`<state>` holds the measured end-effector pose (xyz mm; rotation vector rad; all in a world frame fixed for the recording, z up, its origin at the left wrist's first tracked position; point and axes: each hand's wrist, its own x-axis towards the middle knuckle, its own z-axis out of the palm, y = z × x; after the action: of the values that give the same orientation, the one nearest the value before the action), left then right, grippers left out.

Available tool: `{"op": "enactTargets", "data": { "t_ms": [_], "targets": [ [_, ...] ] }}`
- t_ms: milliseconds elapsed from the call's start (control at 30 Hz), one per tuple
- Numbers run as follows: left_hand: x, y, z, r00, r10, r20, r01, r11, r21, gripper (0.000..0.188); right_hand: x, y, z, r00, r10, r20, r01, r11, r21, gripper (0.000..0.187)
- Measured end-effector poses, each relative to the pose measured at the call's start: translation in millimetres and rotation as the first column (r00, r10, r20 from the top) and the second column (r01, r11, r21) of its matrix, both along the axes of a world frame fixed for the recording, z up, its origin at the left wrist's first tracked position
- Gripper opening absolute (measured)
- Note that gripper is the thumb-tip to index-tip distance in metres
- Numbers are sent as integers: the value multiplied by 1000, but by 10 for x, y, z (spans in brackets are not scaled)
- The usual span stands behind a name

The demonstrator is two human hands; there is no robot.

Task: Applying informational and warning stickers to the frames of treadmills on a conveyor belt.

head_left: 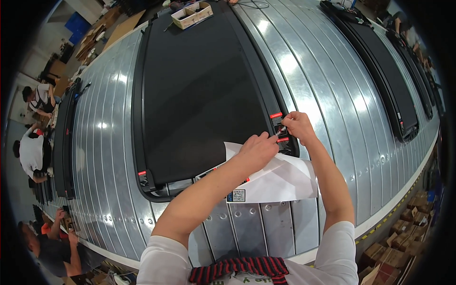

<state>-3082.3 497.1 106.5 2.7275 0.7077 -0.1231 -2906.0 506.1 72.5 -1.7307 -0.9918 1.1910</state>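
A long black framed panel (199, 95) lies in front of me on a ribbed metal surface. At its near right corner my right hand (299, 127) is closed in a pinch, beside a black label with a red band (276, 116). Just left of it, my left hand (260, 148) has its fingers drawn together near a second red-banded label (283, 140). A small pale thing shows between the two hands; what each pinches is too small to make out. A white sheet (280, 183) with a printed code square lies partly under my left hand and forearm.
An open box with compartments (192, 15) stands on the panel's far end. More black panels lie to the right (380, 71) and left (64, 142). Several people work along the left side. Cardboard boxes (394, 256) are stacked beyond the table's edge at lower right.
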Motion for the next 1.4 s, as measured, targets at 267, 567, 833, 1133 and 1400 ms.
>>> {"op": "enactTargets", "data": {
  "t_ms": [267, 567, 833, 1133, 1400],
  "targets": [
    [-10, 8, 1, 1000, -10, -9, 10, 1000, 2, 13, 7, 5, -53, 1000, -1, 22, 0, 1000, 23, 8],
    [-1, 11, -15, 1000, -8, 2, 7, 1000, 9, 13, -2, -9, -18, 995, 15, 96, -20, 999, 51, 14],
    [12, 15, -69, 1000, -25, 15, 24, 999, 34, 11, 67, -72, -127, 417, -53, 907, -322, 925, 202, 88],
    [-315, 76, 79, 995, -42, 93, 34, 995, 95, 5, -22, 362, -244, 700, 15, 714, -99, 992, 77, 88],
    [-1844, -527, 1435, 440, 834, 333, -289, 483, -827, 26, -210, -827, 562, 952, 147, -270, -61, 952, 301, 62]
  ]
}}
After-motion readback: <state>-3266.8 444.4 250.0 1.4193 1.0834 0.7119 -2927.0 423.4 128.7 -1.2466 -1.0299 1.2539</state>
